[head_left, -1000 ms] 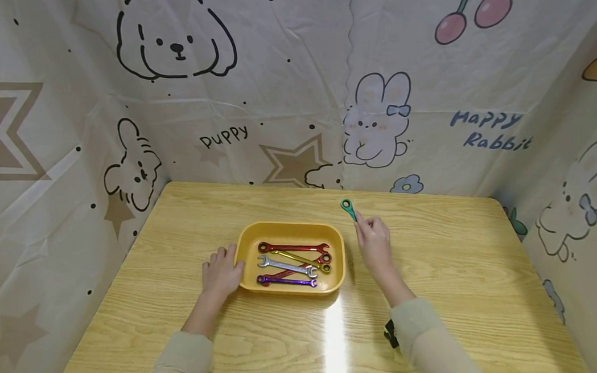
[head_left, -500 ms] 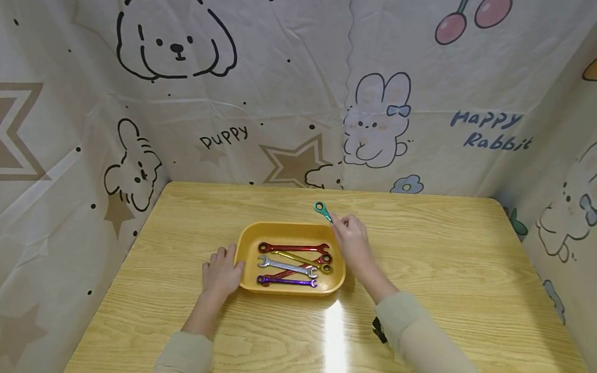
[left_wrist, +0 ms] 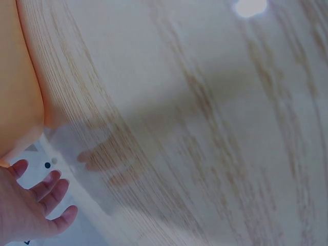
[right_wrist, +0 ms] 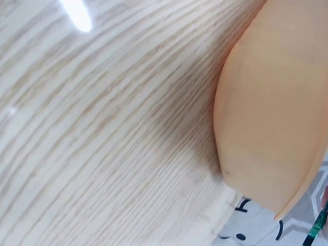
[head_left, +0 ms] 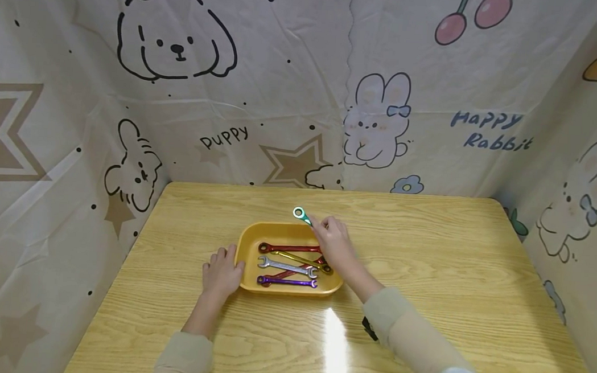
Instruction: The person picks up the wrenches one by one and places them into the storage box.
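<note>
My right hand (head_left: 333,239) pinches a green ratcheting wrench (head_left: 302,216), its ring end pointing up and left, above the back right part of a yellow tray (head_left: 288,291). In the right wrist view part of the green wrench (right_wrist: 316,229) shows at the lower right edge. My left hand (head_left: 222,270) holds the tray's left side, thumb over the rim and other fingers outside. Inside the tray lie a silver open-end wrench (head_left: 287,267), a purple wrench (head_left: 288,282), a gold wrench (head_left: 299,259) and two red wrenches, one lengthwise (head_left: 292,248), one slanted beneath others.
The tray stands on a wood-grain table (head_left: 428,246). A printed cloth (head_left: 285,66) with cartoon animals hangs behind the table and along both sides. A black strap or device (head_left: 370,329) shows under the right sleeve.
My right hand has moved left with the green wrench, from beside the tray to over its back right part. My left hand and the tray look unmoved.
</note>
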`<state>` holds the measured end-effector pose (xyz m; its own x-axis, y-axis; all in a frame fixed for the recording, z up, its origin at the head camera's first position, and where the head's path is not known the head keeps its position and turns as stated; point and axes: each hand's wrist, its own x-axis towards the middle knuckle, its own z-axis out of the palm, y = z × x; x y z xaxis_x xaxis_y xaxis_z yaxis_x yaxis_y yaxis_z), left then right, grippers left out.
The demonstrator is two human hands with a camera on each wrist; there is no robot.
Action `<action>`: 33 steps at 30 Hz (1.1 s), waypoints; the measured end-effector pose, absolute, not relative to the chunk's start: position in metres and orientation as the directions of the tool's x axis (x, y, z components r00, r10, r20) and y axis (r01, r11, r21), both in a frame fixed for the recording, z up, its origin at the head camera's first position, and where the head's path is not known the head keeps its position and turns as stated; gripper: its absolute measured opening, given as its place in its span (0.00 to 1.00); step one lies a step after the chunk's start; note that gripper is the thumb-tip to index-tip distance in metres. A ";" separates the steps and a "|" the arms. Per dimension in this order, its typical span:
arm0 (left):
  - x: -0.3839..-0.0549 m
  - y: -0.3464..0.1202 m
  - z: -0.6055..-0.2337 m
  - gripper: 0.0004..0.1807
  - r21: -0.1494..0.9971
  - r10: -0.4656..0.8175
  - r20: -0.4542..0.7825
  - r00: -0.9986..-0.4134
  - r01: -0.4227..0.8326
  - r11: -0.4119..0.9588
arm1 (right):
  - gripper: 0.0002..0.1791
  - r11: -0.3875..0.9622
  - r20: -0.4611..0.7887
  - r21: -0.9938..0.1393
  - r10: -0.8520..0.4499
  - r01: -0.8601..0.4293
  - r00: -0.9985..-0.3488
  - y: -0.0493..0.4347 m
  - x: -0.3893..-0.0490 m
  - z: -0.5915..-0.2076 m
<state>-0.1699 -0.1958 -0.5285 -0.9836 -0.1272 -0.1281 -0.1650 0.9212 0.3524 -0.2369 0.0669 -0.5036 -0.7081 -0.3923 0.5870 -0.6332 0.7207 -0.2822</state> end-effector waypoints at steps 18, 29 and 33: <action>-0.169 -0.196 -0.529 0.25 0.347 -0.121 -0.120 -0.985 -0.155 0.925 | 0.17 0.673 0.595 -0.140 -0.529 -0.726 -0.605 0.036 -0.234 -0.519; -0.169 -0.196 -0.530 0.26 0.348 -0.123 -0.118 -0.985 -0.157 0.924 | 0.17 0.667 0.565 -0.030 -0.603 -0.745 -0.563 0.023 -0.230 -0.524; -0.170 -0.197 -0.530 0.26 0.347 -0.125 -0.119 -0.985 -0.159 0.924 | 0.16 0.653 0.582 0.017 -0.622 -0.757 -0.523 0.018 -0.229 -0.526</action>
